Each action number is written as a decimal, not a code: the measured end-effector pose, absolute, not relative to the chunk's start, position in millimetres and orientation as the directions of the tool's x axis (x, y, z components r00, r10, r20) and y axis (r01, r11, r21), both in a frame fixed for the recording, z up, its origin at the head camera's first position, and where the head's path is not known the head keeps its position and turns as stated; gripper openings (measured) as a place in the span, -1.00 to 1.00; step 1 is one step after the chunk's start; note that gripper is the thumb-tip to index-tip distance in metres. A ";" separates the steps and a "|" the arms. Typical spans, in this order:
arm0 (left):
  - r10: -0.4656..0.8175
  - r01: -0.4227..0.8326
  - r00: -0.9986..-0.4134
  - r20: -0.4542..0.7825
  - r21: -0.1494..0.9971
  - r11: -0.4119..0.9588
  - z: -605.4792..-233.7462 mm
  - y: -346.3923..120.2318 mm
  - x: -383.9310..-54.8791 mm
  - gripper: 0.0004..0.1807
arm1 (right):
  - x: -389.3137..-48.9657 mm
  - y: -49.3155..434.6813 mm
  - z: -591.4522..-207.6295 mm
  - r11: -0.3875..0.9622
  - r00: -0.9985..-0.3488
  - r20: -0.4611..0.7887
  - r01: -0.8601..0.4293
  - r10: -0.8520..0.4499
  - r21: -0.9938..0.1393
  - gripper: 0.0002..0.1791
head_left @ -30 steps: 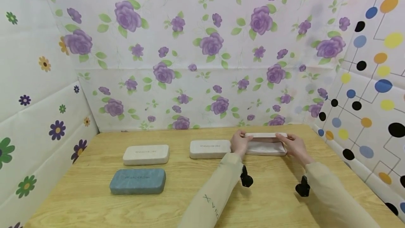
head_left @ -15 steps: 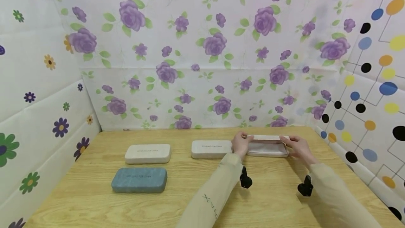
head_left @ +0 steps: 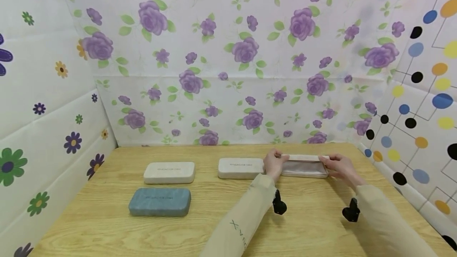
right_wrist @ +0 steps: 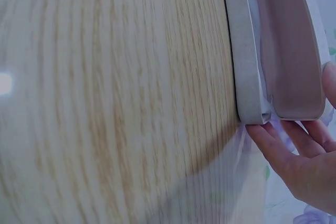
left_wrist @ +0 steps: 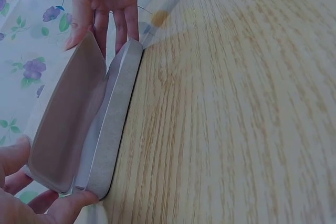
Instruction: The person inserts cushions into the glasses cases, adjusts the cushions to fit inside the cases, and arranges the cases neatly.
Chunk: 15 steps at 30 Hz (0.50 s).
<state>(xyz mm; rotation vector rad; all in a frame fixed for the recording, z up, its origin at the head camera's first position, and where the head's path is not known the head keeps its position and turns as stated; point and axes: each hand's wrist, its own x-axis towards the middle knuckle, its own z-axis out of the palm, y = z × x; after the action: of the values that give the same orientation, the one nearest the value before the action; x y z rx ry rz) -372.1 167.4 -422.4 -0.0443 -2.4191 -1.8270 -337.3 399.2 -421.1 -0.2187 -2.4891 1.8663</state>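
A pale glasses case lies partly open on the table at the right, its lid tilted up over the base. My left hand holds the case's left end, thumb on the lid and fingers at the base corner. At the other end my right hand grips it, thumb on the lid's outside and fingers at the end. A brownish-pink lid lining and a light cloth-like layer in the base show in the left wrist view. In the right wrist view the lining is seen too.
Just left of my left hand lies a closed pale case. Farther left are a closed cream case and a blue case in front of it. Flowered and dotted sheets stand around the wooden table.
The lid of the held case has come down slightly, both hands keeping hold of its ends. The whole head view has shifted a little; the other cases have stayed put.
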 end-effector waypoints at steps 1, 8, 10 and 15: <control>-0.040 0.087 -0.994 0.102 0.959 0.271 -422.6 167.3 -371.5 -0.82 | -337.9 400.6 -421.5 0.267 -0.990 -0.067 0.098 0.122 -0.959 -0.43; -0.050 0.060 -0.996 0.073 0.971 0.232 -423.2 166.8 -366.7 -0.83 | -340.5 407.5 -421.8 0.277 -0.995 -0.076 0.089 0.059 -0.957 -0.50; -0.063 0.051 -0.996 0.066 0.974 0.221 -423.7 166.7 -365.7 -0.84 | -340.7 409.0 -422.0 0.273 -0.996 -0.077 0.088 0.049 -0.958 -0.41; -0.109 0.024 -0.993 0.049 0.976 0.217 -426.5 167.4 -363.4 -0.83 | -339.4 410.0 -424.8 0.271 -0.997 -0.077 0.083 0.030 -0.959 -0.28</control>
<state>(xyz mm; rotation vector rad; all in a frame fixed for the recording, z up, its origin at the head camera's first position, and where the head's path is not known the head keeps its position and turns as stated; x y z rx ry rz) -363.4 167.4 -426.5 0.0825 -2.3656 -1.9002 -339.4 410.0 -424.8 -0.1132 -2.5389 1.9197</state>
